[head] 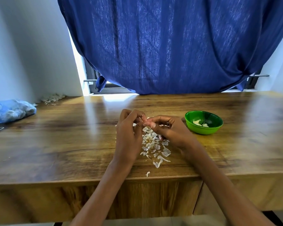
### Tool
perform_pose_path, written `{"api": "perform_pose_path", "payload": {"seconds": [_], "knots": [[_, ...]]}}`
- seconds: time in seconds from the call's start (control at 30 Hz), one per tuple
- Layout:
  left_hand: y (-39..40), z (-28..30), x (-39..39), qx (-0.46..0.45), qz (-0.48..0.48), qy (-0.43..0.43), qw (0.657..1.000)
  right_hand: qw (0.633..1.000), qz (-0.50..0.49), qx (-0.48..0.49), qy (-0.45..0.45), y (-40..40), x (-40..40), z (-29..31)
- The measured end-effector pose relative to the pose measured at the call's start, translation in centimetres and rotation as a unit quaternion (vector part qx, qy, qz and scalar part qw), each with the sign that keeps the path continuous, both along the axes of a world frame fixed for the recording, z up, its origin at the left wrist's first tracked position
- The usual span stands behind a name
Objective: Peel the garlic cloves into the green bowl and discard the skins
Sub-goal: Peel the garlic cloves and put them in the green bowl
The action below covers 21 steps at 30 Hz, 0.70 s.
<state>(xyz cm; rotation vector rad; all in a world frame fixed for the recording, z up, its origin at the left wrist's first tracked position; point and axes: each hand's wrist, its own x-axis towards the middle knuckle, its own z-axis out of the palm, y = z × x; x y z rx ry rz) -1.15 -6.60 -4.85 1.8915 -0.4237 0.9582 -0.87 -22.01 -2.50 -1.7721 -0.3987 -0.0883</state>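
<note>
Together, near the middle of the wooden surface (72, 144), a small garlic clove (147, 119) is pinched by the left hand (129, 136) and the right hand (171, 132). Loose skins (155, 147) are scattered below them toward the front edge. Peeled cloves (200, 123) are kept in the green bowl (203, 122), just right of the hands.

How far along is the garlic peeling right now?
Early on. A few peeled cloves lie in the green bowl. The left hand and right hand pinch a small piece, likely a clove, between them. Loose skins on the table await discarding.
</note>
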Motion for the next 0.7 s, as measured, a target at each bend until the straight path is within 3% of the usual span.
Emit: {"api": "perform_pose_path", "payload": {"seconds": [0.3, 0.7], "knots": [[-0.2, 0.2, -0.5, 0.067, 0.067, -0.034, 0.995, 0.998, 0.03, 0.055, 0.018, -0.1, 0.1, -0.1], [-0.6, 0.6, -1.1, 0.093, 0.083, -0.075, 0.989, 0.972, 0.1, 0.169, 0.13, -0.3, -0.1, 0.3]]}}
